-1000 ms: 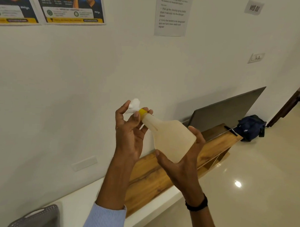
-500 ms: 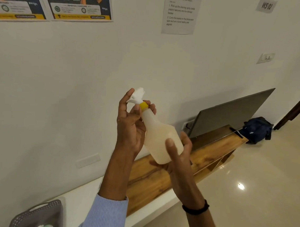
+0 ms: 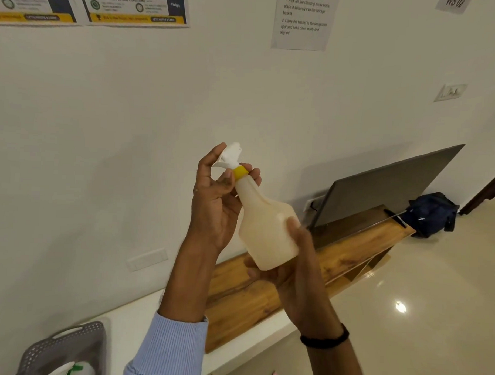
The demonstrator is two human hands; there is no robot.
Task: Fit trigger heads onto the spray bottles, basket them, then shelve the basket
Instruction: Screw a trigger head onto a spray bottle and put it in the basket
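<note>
Both hands grip one spray bottle (image 3: 267, 230), held up in front of the wall, tilted with its neck toward the upper left. Left hand (image 3: 216, 203) is closed around the top end: its fingers (image 3: 253, 175) wrap the yellow collar (image 3: 240, 171) and the thumb rises beside the white trigger head (image 3: 229, 156), which sits on the neck. Right hand (image 3: 294, 262) is closed on the lower body of the bottle, thumb pressed on its side and fingers curled under the base. A black band (image 3: 325, 337) circles the right wrist, and a blue striped sleeve (image 3: 167, 350) covers the left forearm.

At the far lower left a grey basket (image 3: 66, 346) stands on the white worktop (image 3: 129, 318), near the wall. Something white with a green part (image 3: 71, 370) lies inside it, too cut off by the edge to name. Right of the sleeve a wooden board (image 3: 251, 294) lies along the worktop and runs toward the right. A grey panel (image 3: 381, 186) leans against the wall behind the board's far end. Past that, a dark blue bag (image 3: 430, 213) sits on the shiny floor (image 3: 419, 305) by the wall.

Along the top, two posters (image 3: 92, 5) hang at the left, a printed sheet (image 3: 302, 19) hangs right of the middle, and a switch plate (image 3: 450, 92) is fixed further right
</note>
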